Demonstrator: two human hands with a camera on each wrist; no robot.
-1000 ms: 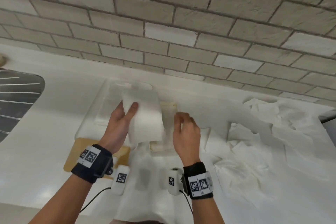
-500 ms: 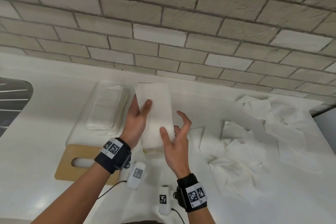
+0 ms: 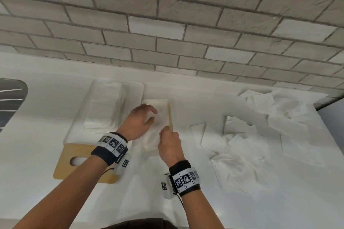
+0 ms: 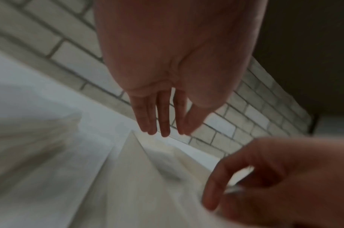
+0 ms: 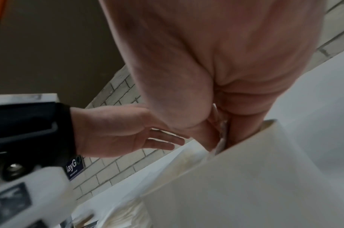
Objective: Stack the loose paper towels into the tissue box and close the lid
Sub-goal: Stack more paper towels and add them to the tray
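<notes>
Two hands are seen at work over a white counter (image 3: 46, 117): past the wooden lid (image 3: 65, 163) and a folded stack (image 3: 102, 109) at far left, the left hand (image 3: 138, 122) is laid flat, fingers straight, on towels in the tissue box (image 3: 170, 115). The right hand (image 3: 170, 145) is pinched on a towel edge at the box's near wall. Filling is judged under way; loose paper towels (image 3: 242, 145), scattered at right, must next be gathered.
</notes>
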